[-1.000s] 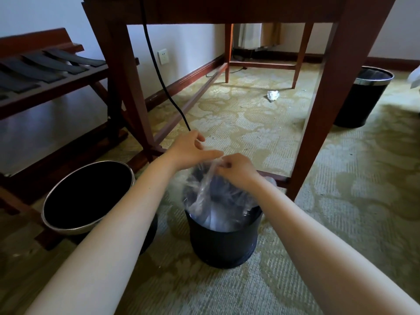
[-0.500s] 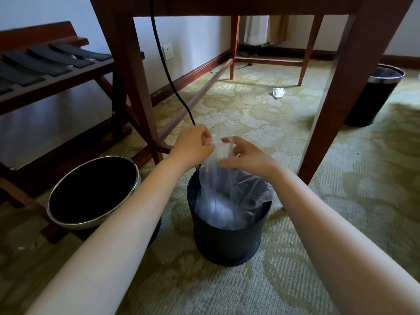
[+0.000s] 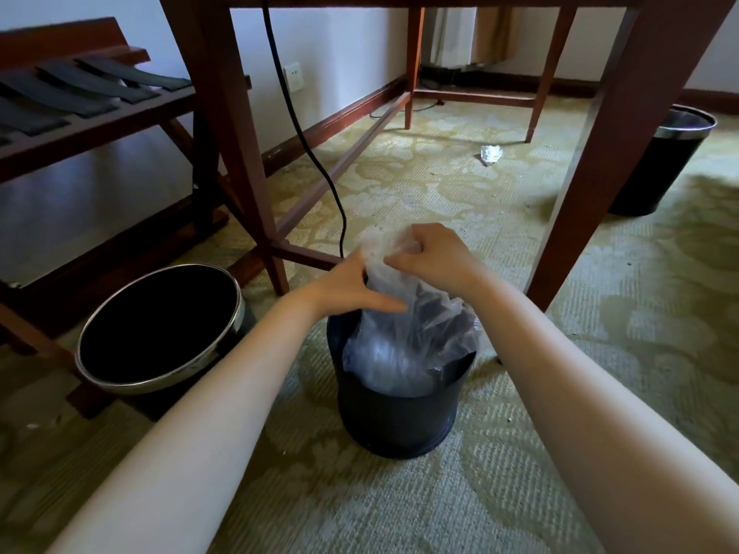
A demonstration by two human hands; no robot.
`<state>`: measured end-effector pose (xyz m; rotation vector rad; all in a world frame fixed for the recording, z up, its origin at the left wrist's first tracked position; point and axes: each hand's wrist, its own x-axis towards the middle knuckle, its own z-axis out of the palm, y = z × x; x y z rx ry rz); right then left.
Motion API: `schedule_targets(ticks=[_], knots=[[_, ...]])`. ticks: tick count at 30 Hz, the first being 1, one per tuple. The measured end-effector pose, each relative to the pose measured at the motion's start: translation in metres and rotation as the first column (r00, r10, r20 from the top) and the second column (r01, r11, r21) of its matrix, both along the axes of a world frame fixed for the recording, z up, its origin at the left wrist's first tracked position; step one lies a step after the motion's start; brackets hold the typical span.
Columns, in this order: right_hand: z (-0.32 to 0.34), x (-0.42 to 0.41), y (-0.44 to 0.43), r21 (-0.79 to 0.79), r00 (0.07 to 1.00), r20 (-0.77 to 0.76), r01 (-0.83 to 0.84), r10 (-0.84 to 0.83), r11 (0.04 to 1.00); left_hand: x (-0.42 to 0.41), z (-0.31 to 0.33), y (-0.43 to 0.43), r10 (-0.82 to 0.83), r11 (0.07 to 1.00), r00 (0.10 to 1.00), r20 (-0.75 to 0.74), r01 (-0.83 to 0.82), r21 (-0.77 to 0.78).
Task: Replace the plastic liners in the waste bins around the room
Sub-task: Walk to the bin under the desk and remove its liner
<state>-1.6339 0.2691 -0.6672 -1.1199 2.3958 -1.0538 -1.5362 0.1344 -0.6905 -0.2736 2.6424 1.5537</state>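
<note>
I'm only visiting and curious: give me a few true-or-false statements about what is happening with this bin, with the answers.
1. The right hand grips the gathered top of the clear plastic liner. True.
2. A crumpled white scrap lies on the patterned green carpet. True.
3. The liner lies flat on the carpet. False: it stands bunched in the upright dark plastic bin.
4. A cable lies coiled inside that bin. False: the black cable hangs down beside the wooden table leg.
5. The left hand is at the liner's side. True.
</note>
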Motion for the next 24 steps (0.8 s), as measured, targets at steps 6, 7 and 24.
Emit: schedule_targets(ticks=[6,7,24], knots=[[0.01,-0.002,0.004,-0.107,0.998,-0.044,0.035,-0.04,0.994,-0.03,-0.018,0.036,0.122,0.975,0.988,-0.095,-0.102,0.196],[0.011,-0.005,0.008,-0.189,0.996,0.002,0.087,-0.088,0.978,-0.034,-0.022,0.036,0.201,0.964,0.975,-0.093,-0.179,0.198],[-0.08,-0.002,0.025,0.615,0.868,-0.342,-0.083,0.36,0.784,-0.044,-0.026,0.04,0.612,0.767,0.764,-0.203,-0.512,0.386]])
